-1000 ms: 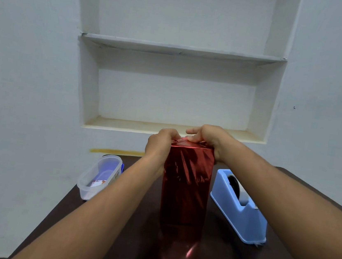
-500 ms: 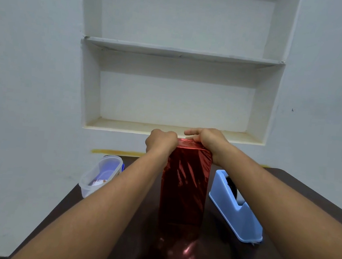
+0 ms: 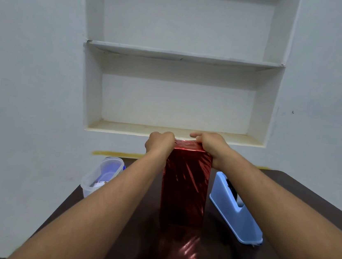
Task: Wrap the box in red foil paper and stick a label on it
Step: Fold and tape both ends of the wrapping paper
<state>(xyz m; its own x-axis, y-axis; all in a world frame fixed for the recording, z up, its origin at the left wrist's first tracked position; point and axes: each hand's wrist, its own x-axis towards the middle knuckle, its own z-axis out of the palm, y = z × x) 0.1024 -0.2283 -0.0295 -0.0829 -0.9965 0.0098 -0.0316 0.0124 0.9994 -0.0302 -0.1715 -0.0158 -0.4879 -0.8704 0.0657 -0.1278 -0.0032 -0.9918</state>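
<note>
Two hands on top: left hand [image 3: 159,143] fisted, right hand [image 3: 210,146] curled, both gripping crinkled red foil paper [image 3: 185,148] over the upright red foil-wrapped box [image 3: 185,187], mid dark brown bench [image 3: 300,192].

We see glossy, crinkled red foil paper [image 3: 185,182] catching the light, its red glow mirrored on the dark polished bench [image 3: 299,201]. Smooth light-blue plastic on the tape dispenser [image 3: 235,212], clear plastic on the tub [image 3: 101,174], and matt white plaster on the wall shelf [image 3: 183,56].
</note>
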